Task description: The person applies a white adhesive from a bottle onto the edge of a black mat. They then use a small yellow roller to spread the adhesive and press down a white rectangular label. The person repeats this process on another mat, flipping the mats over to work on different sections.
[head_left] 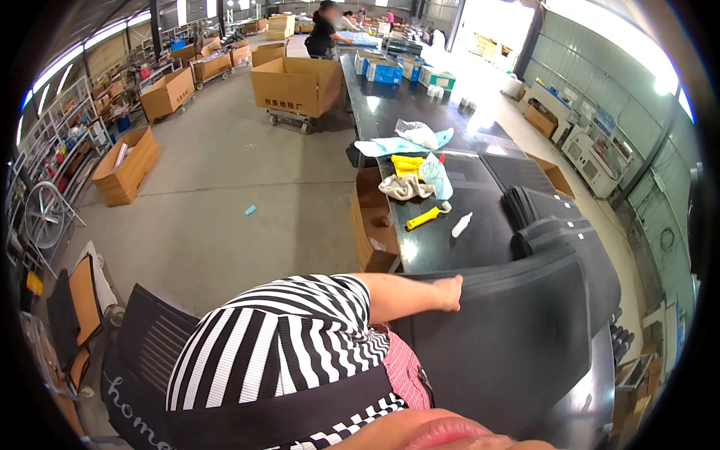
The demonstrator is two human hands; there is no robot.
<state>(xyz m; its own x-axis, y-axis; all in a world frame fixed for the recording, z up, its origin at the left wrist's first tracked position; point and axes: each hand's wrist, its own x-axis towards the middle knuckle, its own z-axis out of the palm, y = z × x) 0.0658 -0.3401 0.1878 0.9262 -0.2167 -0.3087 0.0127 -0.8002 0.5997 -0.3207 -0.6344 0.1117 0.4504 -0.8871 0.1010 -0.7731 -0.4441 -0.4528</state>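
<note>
My left arm, in a black-and-white striped sleeve, reaches across to the far edge of a large black mat (502, 337) on the table. There my left hand (449, 293) is closed at the mat's edge, its fingertips partly hidden. Several mat edges show layered together under it. My right hand is out of sight. Beyond the mat lie a yellow-handled roller (426, 218) and a small white squeeze bottle (462, 225). A beige knit cloth (406, 187), a yellow item (406, 166) and a light blue piece (436, 177) with writing lie behind them.
More black mats (559, 225) overlap along the right side of the dark table (450, 255). A cardboard box (373, 225) stands at its left edge. Blue cartons (384, 72) sit farther back. A carton on a trolley (296, 84) and a person (324, 34) are beyond. A dark chair (146, 337) is left.
</note>
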